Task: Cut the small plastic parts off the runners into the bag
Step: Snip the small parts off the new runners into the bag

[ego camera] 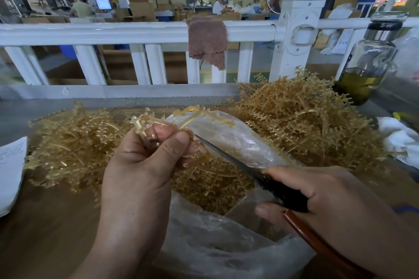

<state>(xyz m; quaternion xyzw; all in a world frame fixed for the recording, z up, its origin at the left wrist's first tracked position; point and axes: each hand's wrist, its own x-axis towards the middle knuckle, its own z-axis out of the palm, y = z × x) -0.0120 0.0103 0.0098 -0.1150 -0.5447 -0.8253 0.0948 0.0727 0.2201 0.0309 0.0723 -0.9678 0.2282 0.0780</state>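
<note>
My left hand (145, 161) pinches a tan plastic runner (181, 118) with small parts along it, held over the open clear plastic bag (215, 240). My right hand (335, 206) grips a pair of scissors (249, 170) with dark blades and a red-brown handle. The blade tips reach my left fingertips and the runner. Inside the bag lies a heap of tan pieces (210, 186).
Tangled tan runners are heaped on the wooden table at left (68, 142) and at right (306, 120). A glass bottle (367, 63) with olive liquid stands far right. White papers (11, 172) lie at the left edge. A white railing (136, 31) with a brown cloth (207, 41) runs behind.
</note>
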